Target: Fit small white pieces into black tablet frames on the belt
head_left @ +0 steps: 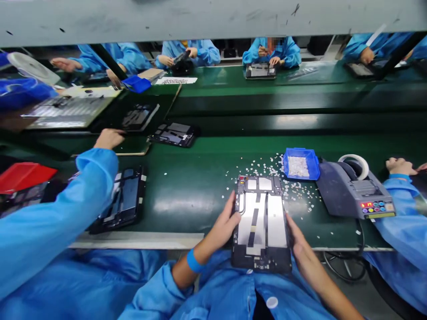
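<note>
An opened tablet [262, 222], its silver battery cells and black circuit parts facing up, is held between my two hands at the table's front edge. My left hand [223, 224] grips its left side, thumb on top and fingers underneath. Along the right side, my right hand [300, 244] is closed around the edge, with most of its fingers hidden. Beyond the tablet lie many small white scraps [263, 166], scattered on the green surface. A blue tray [302, 164] holding more white pieces stands just past its upper right corner.
To the right stands a grey tape dispenser [353, 186] with a roll. Another opened tablet [175, 134] lies farther off. On my left, a co-worker's arm [83, 186] reaches over a tablet [125, 195]. Several co-workers sit across the green table [193, 191]; another's hand [400, 166] is at right.
</note>
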`<state>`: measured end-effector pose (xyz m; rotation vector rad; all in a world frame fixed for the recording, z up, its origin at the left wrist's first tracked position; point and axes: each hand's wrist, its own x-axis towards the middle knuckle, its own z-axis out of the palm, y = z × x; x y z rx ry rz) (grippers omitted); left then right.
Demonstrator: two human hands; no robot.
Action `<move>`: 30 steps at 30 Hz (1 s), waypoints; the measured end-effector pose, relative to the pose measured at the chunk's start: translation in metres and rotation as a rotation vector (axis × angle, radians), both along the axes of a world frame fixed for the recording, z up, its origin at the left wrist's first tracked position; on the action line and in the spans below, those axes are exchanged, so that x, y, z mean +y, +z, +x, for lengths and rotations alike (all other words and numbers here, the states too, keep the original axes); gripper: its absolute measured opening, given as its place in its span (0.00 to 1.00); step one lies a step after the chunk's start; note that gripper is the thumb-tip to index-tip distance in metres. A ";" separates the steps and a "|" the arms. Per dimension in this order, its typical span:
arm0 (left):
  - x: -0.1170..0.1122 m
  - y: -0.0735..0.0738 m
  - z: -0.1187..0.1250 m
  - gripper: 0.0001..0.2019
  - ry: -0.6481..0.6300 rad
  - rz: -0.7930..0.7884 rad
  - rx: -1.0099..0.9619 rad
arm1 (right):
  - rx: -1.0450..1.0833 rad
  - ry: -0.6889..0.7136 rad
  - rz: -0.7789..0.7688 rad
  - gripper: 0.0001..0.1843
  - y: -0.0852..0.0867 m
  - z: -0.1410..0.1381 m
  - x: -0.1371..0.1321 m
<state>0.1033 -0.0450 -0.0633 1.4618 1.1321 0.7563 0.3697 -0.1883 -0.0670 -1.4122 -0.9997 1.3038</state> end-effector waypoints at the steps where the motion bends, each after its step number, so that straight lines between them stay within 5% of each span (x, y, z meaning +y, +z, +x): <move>1: 0.012 0.009 -0.001 0.36 0.045 0.122 0.091 | 0.004 -0.041 0.030 0.44 0.005 0.007 0.006; 3: 0.042 0.030 0.002 0.28 0.098 0.402 0.302 | -0.028 -0.118 0.118 0.41 0.015 0.017 0.022; 8: 0.098 0.062 0.014 0.14 -0.195 0.791 0.669 | -0.206 -0.100 0.335 0.35 0.044 0.024 0.059; 15: 0.100 0.052 0.013 0.09 -0.189 0.747 0.616 | -0.399 0.057 0.383 0.13 0.077 0.007 0.120; 21: 0.104 0.061 0.014 0.14 -0.265 0.810 0.714 | -0.466 0.143 0.415 0.11 0.097 -0.018 0.174; 26: 0.101 0.061 0.014 0.11 -0.222 0.827 0.605 | -0.526 0.168 0.432 0.12 0.092 -0.024 0.191; 30: 0.092 0.054 0.017 0.11 -0.118 0.775 0.399 | -0.425 0.316 0.381 0.14 0.083 -0.034 0.206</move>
